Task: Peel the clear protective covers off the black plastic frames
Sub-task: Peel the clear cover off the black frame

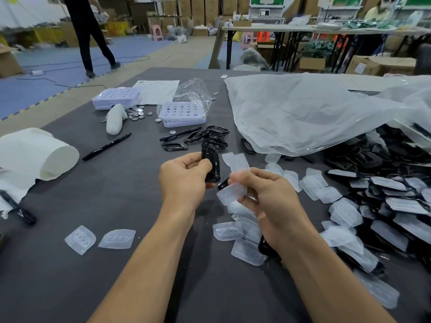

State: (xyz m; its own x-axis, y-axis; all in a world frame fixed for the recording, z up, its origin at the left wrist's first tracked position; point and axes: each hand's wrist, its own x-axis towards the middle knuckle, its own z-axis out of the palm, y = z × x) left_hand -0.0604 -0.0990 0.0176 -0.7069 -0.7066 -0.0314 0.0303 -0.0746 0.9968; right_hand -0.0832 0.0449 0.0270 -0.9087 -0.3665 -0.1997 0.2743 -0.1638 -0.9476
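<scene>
My left hand (184, 178) grips a black plastic frame (211, 164), held upright above the dark table (116, 194). Just to its right, my right hand (263, 199) pinches a clear cover (235, 163) between thumb and fingers, and a second clear cover (231, 193) sits under the same fingers. The upper cover stands apart from the frame. A small heap of bare black frames (210, 138) lies beyond my hands. Loose clear covers (238, 231) lie below my right hand, and two more (100, 238) lie to the left.
A big heap of covered frames (384, 194) spills from a large clear bag (303, 113) at the right. Black markers (107, 145), purple trays (184, 113), coin cells (137, 113) and a white paper roll (37, 155) lie at the left and back. A person walks far behind.
</scene>
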